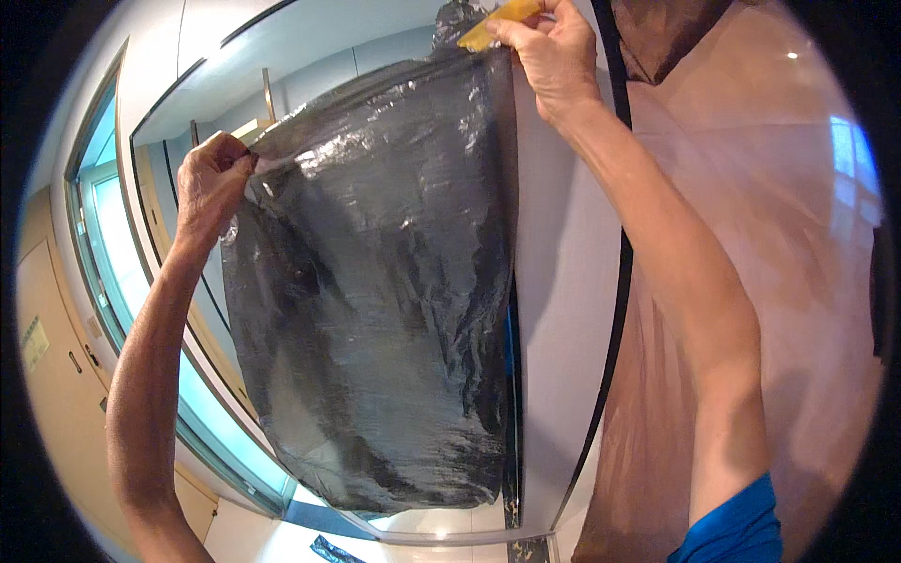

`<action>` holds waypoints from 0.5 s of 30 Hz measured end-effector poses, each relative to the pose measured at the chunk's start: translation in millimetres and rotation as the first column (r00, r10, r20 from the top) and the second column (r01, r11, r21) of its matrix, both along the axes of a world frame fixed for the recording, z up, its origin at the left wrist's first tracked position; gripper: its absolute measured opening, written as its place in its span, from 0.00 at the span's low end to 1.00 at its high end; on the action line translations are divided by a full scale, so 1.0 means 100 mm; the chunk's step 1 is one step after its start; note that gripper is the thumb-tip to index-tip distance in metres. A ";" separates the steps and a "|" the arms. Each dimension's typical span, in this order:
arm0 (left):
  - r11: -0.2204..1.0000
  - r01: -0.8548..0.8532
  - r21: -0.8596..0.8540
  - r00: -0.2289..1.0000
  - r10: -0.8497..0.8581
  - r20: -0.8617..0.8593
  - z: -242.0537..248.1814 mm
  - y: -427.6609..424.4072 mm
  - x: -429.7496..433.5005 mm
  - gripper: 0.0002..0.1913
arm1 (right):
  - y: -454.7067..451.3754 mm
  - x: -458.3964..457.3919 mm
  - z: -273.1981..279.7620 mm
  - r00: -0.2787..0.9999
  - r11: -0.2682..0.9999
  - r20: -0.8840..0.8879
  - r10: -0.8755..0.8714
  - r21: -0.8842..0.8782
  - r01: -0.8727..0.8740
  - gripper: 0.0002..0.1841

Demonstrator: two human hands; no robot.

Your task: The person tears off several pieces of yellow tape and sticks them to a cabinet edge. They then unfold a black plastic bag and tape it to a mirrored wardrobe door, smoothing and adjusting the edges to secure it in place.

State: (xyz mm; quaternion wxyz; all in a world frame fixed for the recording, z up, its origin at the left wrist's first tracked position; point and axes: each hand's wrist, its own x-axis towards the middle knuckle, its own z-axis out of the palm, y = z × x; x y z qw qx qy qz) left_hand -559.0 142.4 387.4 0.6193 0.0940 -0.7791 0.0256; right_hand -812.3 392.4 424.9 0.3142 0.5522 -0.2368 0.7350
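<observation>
A thin black plastic sheet or bag [380, 281] hangs in front of a large mirror or glass panel [232, 91]. Near its upper left corner, my left hand [215, 176] pinches the plastic edge between thumb and fingers. At the upper right, my right hand [552, 56] grips a yellow flat piece, like a scraper [493, 24], which lies against the plastic near its top right corner. Crumpled black plastic [454, 24] bunches up just behind the yellow piece. The sheet's lower edge hangs loose above the floor.
A wooden door [60, 338] and a doorway with bright glass [116, 218] stand at the left. White wall panel [563, 211] borders the sheet on the right, then a black strip [623, 281] and a brownish translucent covering [739, 176]. A dark crumpled scrap [334, 549] lies on the floor.
</observation>
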 end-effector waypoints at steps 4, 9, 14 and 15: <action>0.996 0.070 0.048 0.998 -0.070 -0.002 -0.03 0.06 0.18 0.04 | 0.12 0.15 -0.09 0.998 0.999 0.055 -0.019 0.043 0.017 0.20; 0.990 0.136 0.041 0.991 -0.136 0.014 -0.01 0.06 0.22 0.03 | 0.15 0.26 -0.15 0.996 0.999 0.088 0.000 0.036 -0.004 0.20; 0.993 0.119 -0.001 0.991 -0.119 -0.053 -0.01 0.04 0.22 0.02 | 0.18 0.28 -0.17 0.992 0.998 0.122 0.028 0.053 -0.034 0.19; 0.997 0.079 0.002 0.995 -0.079 -0.057 0.00 0.05 0.23 0.03 | 0.20 0.28 -0.18 0.996 0.997 0.087 -0.028 0.081 0.021 0.19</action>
